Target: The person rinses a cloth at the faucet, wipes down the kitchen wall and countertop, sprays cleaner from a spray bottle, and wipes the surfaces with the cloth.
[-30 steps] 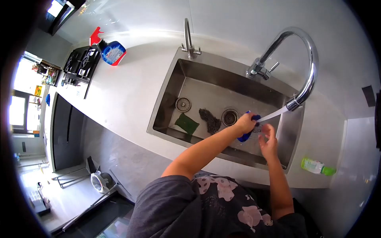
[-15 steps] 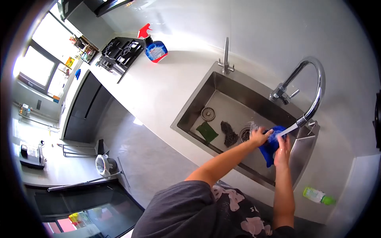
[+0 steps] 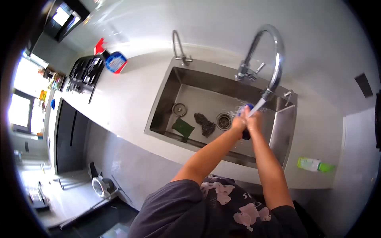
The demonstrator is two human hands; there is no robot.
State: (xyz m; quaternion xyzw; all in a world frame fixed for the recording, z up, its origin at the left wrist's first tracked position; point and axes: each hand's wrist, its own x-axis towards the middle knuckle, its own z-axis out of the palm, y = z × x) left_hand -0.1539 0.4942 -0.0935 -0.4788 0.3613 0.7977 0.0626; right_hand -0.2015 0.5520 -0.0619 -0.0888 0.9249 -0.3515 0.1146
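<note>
Blue cloth beneath running gooseneck tap
Our left hand and right hand pinch it, pressed together.

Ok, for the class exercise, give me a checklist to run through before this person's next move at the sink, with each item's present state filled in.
1. Blue cloth held by the left hand and right hand: ok, both are closed around it.
2. Water stream reaching the hands: ok, it is running from the tall tap.
3. Tap turned off: not ok.
4. Drain uncovered: ok, the dark scourer lies beside it.
5. Green pad out of the stream: ok, it lies toward the sink's other end.
6. Cloth rinsed clean: cannot tell, the hands hide most of it.
</note>
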